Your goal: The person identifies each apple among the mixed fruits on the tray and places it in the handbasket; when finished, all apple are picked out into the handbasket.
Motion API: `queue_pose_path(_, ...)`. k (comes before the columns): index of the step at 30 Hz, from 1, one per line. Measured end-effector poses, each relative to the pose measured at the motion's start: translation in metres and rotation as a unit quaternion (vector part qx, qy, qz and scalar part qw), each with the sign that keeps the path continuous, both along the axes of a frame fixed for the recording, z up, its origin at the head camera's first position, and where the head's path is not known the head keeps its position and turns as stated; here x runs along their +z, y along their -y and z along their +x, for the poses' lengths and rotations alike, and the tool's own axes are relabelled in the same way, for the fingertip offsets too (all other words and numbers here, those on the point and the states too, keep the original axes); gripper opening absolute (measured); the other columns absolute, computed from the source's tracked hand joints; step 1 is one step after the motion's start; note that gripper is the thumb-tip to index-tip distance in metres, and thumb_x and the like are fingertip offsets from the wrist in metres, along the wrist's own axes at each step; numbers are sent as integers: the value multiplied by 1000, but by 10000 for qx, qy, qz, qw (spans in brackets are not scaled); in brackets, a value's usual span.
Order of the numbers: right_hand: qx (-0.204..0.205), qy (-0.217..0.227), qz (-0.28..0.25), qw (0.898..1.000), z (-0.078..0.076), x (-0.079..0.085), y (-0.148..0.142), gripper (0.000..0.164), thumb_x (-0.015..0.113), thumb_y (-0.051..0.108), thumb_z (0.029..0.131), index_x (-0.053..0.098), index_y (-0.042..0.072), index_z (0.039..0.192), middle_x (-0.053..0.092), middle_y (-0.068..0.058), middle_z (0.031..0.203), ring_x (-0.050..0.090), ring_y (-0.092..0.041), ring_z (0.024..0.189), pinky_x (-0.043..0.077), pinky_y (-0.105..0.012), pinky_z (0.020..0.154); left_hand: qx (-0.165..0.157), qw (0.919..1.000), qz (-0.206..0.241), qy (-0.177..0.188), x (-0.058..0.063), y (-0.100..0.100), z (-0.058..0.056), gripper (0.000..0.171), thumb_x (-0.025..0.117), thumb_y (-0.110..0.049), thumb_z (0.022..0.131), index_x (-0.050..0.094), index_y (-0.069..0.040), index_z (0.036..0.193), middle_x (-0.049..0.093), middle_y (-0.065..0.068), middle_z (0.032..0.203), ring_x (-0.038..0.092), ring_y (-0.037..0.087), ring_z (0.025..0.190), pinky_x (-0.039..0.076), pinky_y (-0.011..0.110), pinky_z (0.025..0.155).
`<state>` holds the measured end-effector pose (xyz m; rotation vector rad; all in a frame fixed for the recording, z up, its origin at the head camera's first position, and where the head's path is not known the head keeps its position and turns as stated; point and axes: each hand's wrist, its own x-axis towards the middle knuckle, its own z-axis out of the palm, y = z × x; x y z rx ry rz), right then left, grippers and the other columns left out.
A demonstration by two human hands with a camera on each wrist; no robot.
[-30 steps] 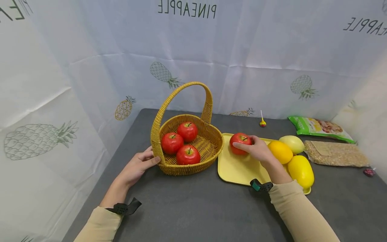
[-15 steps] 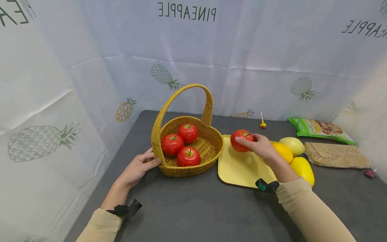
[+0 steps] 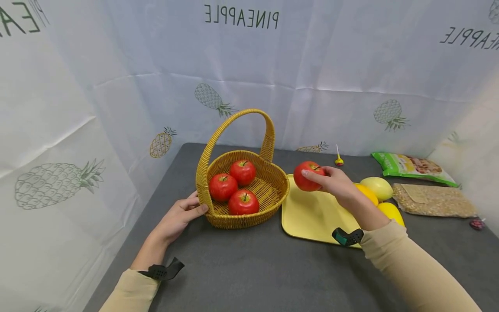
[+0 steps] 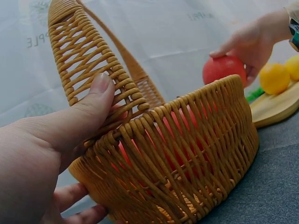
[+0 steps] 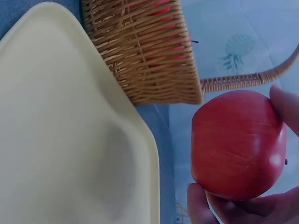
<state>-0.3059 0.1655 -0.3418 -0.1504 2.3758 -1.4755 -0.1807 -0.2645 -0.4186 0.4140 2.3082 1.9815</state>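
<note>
My right hand (image 3: pixel 337 184) grips a red apple (image 3: pixel 308 176) between thumb and fingers, raised over the left part of a yellow tray (image 3: pixel 308 216). In the right wrist view the apple (image 5: pixel 238 144) shows large, with the tray's bare surface (image 5: pixel 60 126) below it. My left hand (image 3: pixel 180 215) holds the left end of a wicker basket (image 3: pixel 238 222). In the left wrist view its thumb (image 4: pixel 100 86) lies on the base of the woven handle (image 4: pixel 84 51), the other fingers round the outside. Several red apples (image 3: pixel 222 187) sit inside the basket, toward its left.
Yellow fruits (image 3: pixel 391 212) and a pale yellow-green one (image 3: pixel 376 188) lie on the tray's right, partly behind my right arm. Behind stand a lollipop (image 3: pixel 339 160), a green packet (image 3: pixel 415 168) and a bag of grain (image 3: pixel 432 200). A dark red lollipop (image 3: pixel 477 223) lies far right.
My right hand has lifted the apple off the tray and shifted it slightly left, toward the basket. The left hand stays on the basket.
</note>
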Motion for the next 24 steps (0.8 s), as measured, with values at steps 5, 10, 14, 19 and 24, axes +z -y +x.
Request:
queue_pose_path(5,78,-72,-31,9999,1,8,5,79,72,60,91,51,-3,134,62,-15,122,56,-29,111,51,-38,96,10,10000,-34,32,-1,0,0,41,64,-15,103,61,14,132,24,16,167,8,36,155,32,17,105)
queue_pose_path(10,212,-238,62,9995,2,14,11,75,70,60,92,54,-2,131,65,-13,118,58,-28,108,51,-33,90,8,10000,-46,45,-2,1,0,40,65,-15,103,62,11,133,25,15,166,8,35,155,33,17,105)
queue_pose_path(14,275,-290,14,9992,3,18,17,72,69,59,93,55,-1,130,66,-13,117,59,-28,108,51,-36,91,12,10000,-29,76,0,1,2,39,66,-16,102,64,9,133,25,15,166,9,33,155,34,15,104)
queue_pose_path(19,333,-306,-11,9990,3,23,21,72,67,58,95,54,-1,133,64,-13,120,58,-28,109,49,-38,93,46,9999,-90,104,2,0,0,40,65,-17,103,64,8,133,26,13,166,10,32,155,32,19,108)
queue_pose_path(24,457,-271,-82,9986,5,26,25,76,65,57,97,49,-2,142,61,-16,127,57,-30,113,50,-38,95,46,9999,-89,88,1,1,-1,41,64,-16,103,62,11,134,26,14,166,9,34,155,24,46,117)
